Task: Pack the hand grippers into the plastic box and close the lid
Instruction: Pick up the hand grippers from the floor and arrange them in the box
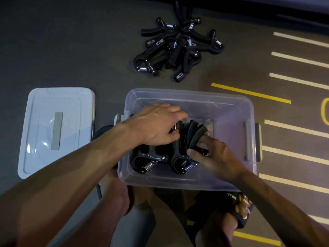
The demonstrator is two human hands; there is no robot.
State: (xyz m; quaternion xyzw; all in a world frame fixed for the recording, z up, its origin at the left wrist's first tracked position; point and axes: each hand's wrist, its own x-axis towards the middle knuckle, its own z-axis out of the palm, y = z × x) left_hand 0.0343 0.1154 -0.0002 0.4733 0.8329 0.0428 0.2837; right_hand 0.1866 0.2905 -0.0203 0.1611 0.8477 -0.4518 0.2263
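Below, both hands reach into a clear plastic box (231, 102) on the floor: the left hand (156, 125) and right hand (213, 155) curl around black hand grippers (192, 132) inside. More grippers (170, 52) lie piled beyond; the lid (53, 129) rests left.

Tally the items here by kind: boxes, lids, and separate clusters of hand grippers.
Clear plastic box: 1
Pale flat plastic lid: 1
Clusters of black spring hand grippers: 2, the floor pile and the in-box group
Total: 4
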